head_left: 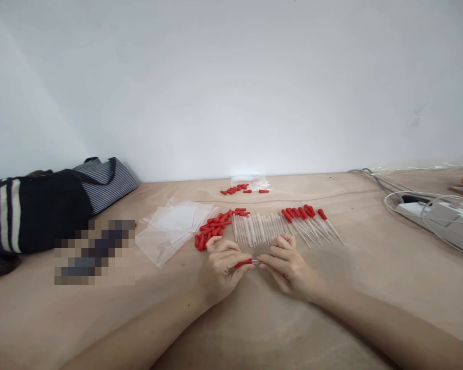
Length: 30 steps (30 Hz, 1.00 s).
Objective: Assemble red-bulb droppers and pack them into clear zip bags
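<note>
My left hand pinches a red rubber bulb between thumb and fingers. My right hand is closed on a thin clear tube, whose end meets the bulb between the two hands. Just beyond my left hand lies a pile of loose red bulbs. A row of clear tubes lies beyond both hands. To its right are several tubes fitted with red bulbs, fanned out on the table.
Clear plastic bags lie left of the bulbs. More red bulbs rest near the wall. Dark and striped bags are at the left; a white power strip with cables is at the right. A blurred patch covers something on the left.
</note>
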Motion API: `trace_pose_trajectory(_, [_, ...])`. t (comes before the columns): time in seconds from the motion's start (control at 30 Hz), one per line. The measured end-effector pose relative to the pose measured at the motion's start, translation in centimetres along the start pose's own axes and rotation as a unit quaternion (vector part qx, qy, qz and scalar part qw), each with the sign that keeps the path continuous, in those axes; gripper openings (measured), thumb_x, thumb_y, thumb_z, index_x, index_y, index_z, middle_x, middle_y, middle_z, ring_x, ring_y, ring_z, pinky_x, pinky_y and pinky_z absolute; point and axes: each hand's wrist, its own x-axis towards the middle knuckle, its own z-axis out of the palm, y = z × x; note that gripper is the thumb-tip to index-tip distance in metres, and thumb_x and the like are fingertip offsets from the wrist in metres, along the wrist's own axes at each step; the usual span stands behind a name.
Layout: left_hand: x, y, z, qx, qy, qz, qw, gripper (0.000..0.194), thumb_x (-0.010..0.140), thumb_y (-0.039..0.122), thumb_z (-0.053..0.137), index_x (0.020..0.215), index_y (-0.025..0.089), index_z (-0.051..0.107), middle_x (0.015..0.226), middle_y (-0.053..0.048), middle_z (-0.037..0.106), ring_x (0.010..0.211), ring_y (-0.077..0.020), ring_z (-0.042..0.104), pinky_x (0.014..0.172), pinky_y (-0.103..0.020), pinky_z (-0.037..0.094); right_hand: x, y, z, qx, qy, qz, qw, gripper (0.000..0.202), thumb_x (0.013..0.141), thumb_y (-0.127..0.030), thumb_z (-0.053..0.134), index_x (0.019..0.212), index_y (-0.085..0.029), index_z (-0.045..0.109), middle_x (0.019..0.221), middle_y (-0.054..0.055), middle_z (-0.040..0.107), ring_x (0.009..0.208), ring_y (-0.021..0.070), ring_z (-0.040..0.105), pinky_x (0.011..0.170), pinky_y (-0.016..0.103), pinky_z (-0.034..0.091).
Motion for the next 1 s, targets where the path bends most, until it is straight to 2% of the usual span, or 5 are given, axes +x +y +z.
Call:
trace_pose_trajectory(0.4, [-0.2,-0.7,0.4,-0.039,-0.049,-0.074,0.995,0.007,0.075,0.031,0.062,0.076,0.025,0.065,0.066,0.004,0.065,0.068,-0.0135,0.058,0.086,-0.037,0.026,0.3,-0.1,0.0,0.033,-0.016,0.015,0.999,0.022,0.085,-0.019,0.040,0.083,-0.016,0.062,0.062,0.002,0.054,0.070,0.0141,0.041,0.070,0.032,0.028])
trace_pose_trajectory(0.57, [0.1,-1.9,-0.3,0.040,-0.078,-0.103,0.991,0.042,0.069,0.042,0.064,0.107,0.026,0.055,0.098,-0.002,0.064,0.095,-0.0223,0.052,0.087,-0.040,0.025,0.5,1.8,-1.1,-0.045,-0.021,0.066,0.997,0.022,0.083,-0.020,0.041,0.088,-0.019,0.063,0.068,0.002,0.059,0.073,0.0149,0.044,0.074,0.033,0.026])
trace_pose_trajectory(0.77, [0.4,-3.9,-1.3,0.153,-0.068,-0.174,0.970,0.033,0.075,0.030,0.057,0.107,0.024,0.054,0.103,-0.004,0.060,0.101,-0.0245,0.048,0.086,-0.042,0.028,-0.9,8.3,-2.3,-0.243,0.110,0.265,0.927,0.025,0.079,-0.023,0.039,0.077,-0.018,0.064,0.070,0.006,0.063,0.075,0.0185,0.047,0.074,0.035,0.021])
trace_pose_trajectory(0.87, [0.3,-4.3,-1.2,0.171,-0.078,-0.179,0.966,0.028,0.074,0.027,0.057,0.101,0.026,0.057,0.103,-0.003,0.060,0.101,-0.0247,0.048,0.086,-0.044,0.028,-1.6,10.0,-2.2,-0.279,0.103,0.301,0.906,0.027,0.077,-0.025,0.038,0.069,-0.018,0.062,0.069,0.006,0.064,0.074,0.0185,0.047,0.073,0.035,0.018])
trace_pose_trajectory(1.0, [0.2,-4.2,-1.1,0.186,-0.083,-0.174,0.963,0.023,0.073,0.028,0.058,0.097,0.027,0.059,0.104,-0.003,0.059,0.101,-0.0248,0.048,0.086,-0.045,0.028,-1.8,10.0,-1.7,-0.327,0.069,0.324,0.885,0.031,0.078,-0.028,0.037,0.063,-0.019,0.062,0.064,0.005,0.062,0.075,0.0193,0.046,0.072,0.036,0.017])
